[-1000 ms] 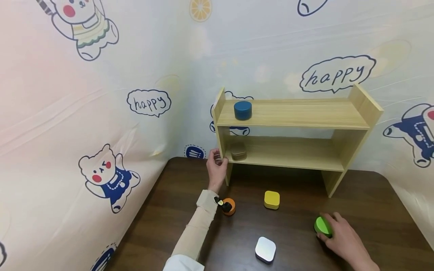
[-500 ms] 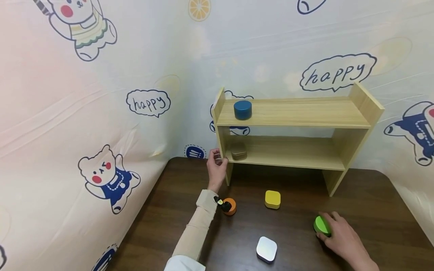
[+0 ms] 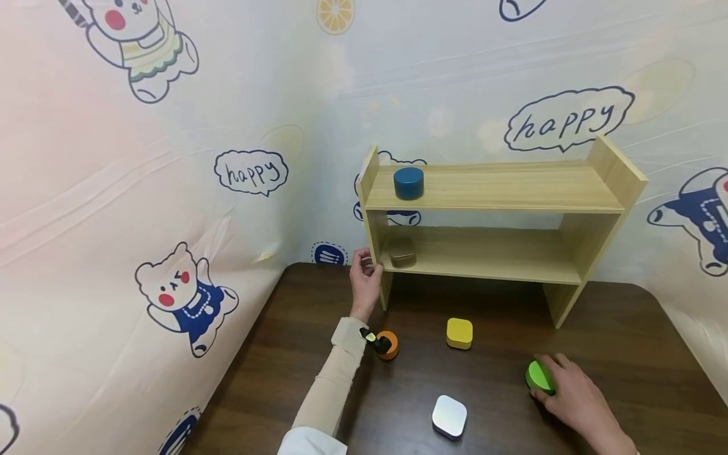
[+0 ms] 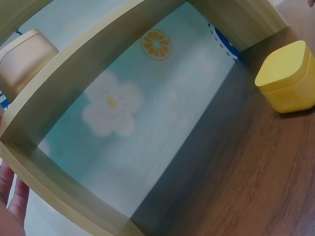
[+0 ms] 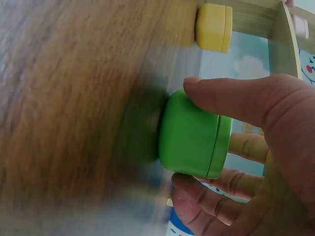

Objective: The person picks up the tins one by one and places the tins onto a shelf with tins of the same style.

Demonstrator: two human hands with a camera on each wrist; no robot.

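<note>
My left hand (image 3: 365, 287) grips the left side panel of a light wooden two-tier shelf (image 3: 500, 189), thumb at the front edge; its fingers (image 4: 18, 199) show outside the panel in the left wrist view. On the right, my right hand (image 3: 577, 398) holds a small round green tin (image 3: 538, 375) standing on the dark table. In the right wrist view the thumb lies along one side of the lidded green tin (image 5: 194, 135), with fingers around the other. A round blue tin (image 3: 408, 184) stands on the upper board, a brownish square tin (image 3: 402, 255) on the lower.
Between the hands lie a yellow square tin (image 3: 459, 332) and, nearer, a white square tin (image 3: 449, 414). An orange round tin (image 3: 389, 352) sits beside the left wrist, partly covered by its dark strap piece. Patterned cloth (image 3: 273, 82) hangs behind and left of the table.
Both hands keep their hold, on the shelf and on the green tin. The head view shifts slightly; the tins and shelf otherwise stay in place.
</note>
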